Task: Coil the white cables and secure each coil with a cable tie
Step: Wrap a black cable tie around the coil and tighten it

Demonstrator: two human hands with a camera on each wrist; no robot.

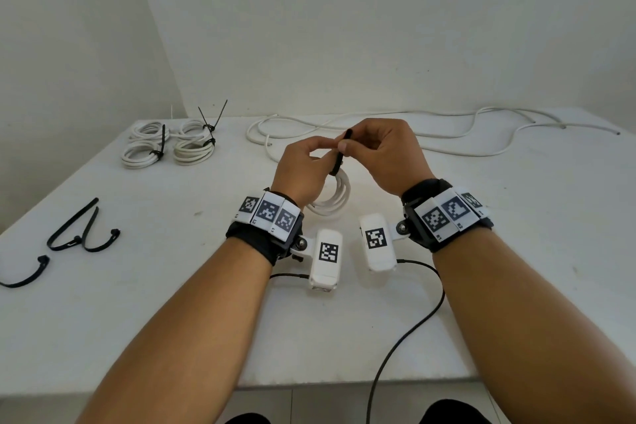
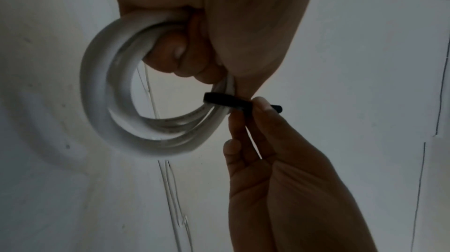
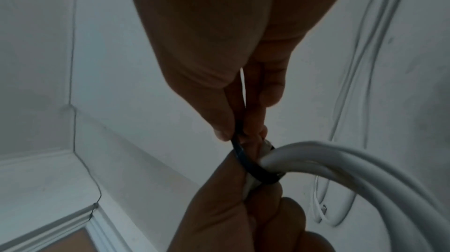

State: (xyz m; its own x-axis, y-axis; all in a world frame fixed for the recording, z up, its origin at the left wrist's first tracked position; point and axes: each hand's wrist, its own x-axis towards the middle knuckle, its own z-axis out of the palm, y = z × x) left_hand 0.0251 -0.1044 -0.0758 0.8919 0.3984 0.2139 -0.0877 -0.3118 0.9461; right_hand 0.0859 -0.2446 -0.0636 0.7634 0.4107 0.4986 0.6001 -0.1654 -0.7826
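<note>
My left hand grips a small coil of white cable above the table's middle; its fingers curl through the coil. A black cable tie wraps the strands near my left fingertips. My right hand pinches that black tie between thumb and forefinger, and one end pokes up past the fingers. In the right wrist view the tie loops round the white strands, with both hands meeting at it.
Several tied white coils lie at the back left. Loose white cable trails along the back edge to the right. Spare black ties lie at the left, another by the left edge. Walls stand close behind the table.
</note>
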